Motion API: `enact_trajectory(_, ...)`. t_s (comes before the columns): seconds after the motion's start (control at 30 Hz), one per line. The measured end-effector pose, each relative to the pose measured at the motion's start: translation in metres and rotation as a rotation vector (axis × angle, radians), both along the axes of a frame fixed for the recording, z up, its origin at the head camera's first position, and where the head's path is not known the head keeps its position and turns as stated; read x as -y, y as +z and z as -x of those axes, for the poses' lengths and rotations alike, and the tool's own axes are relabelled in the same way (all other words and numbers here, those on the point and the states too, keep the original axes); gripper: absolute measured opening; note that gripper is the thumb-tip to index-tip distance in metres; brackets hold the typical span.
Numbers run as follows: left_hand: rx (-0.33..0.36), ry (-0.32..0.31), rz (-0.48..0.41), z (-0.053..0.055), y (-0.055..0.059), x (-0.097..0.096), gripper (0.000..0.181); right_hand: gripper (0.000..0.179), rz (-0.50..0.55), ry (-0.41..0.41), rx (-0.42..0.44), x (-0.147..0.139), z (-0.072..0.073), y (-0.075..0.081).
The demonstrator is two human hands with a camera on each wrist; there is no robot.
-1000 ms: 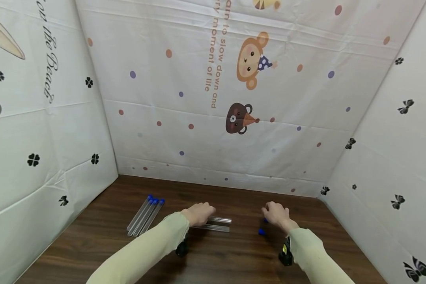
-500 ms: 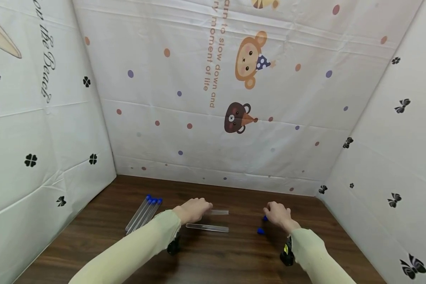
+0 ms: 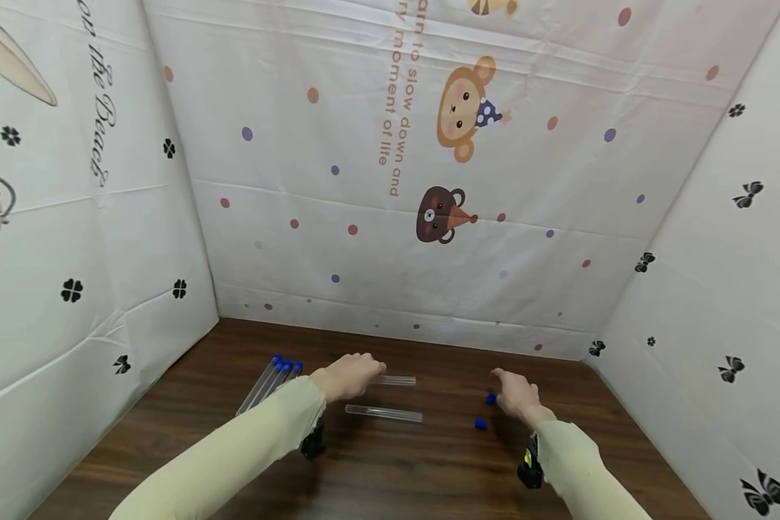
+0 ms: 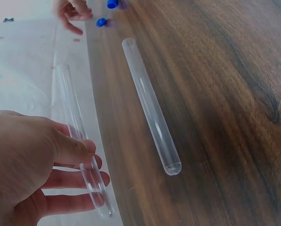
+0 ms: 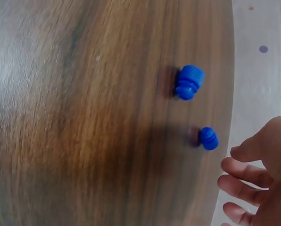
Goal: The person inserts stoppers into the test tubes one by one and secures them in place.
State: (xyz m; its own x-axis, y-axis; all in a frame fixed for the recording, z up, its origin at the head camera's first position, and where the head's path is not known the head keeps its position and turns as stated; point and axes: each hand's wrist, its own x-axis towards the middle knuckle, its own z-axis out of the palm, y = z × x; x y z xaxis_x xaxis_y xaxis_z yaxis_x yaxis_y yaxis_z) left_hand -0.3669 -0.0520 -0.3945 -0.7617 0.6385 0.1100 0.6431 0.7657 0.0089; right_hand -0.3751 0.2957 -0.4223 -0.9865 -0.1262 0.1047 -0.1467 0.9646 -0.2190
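My left hand (image 4: 41, 165) pinches a clear test tube (image 4: 72, 101) between thumb and fingers, near its rounded end. In the head view this tube (image 3: 396, 380) sticks out to the right of the left hand (image 3: 349, 375). A second clear test tube (image 4: 152, 106) lies on the table, open end toward the blue stoppers. My right hand (image 3: 517, 393) hovers beside the two stoppers with loosely bent fingers and nothing between them. The nearer blue stopper (image 5: 190, 81) and the farther blue stopper (image 5: 208, 138) lie on the wood, the latter close to the thumb.
Several stoppered test tubes (image 3: 260, 390) lie side by side on the left of the brown table (image 3: 429, 469), partly behind my left sleeve. White printed cloth (image 3: 364, 253) hangs behind the table and along both sides.
My left hand has moved left and away from me with one test tube, widening its gap from the other. My right hand has shifted slightly right, showing more of the farther stopper.
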Motion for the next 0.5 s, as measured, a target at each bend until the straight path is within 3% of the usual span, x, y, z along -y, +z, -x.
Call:
enact_trajectory(0.13,0.005,0.003,0.003,0.001,0.003,0.001,0.022,0.053,-0.065,0.044,-0.040,-0.005,0.002,-0.008)
enact_trajectory(0.5,0.002,-0.004,0.013,0.005,0.004,0.005,0.023,0.042,-0.078,0.096,-0.040,-0.003,0.002,-0.018)
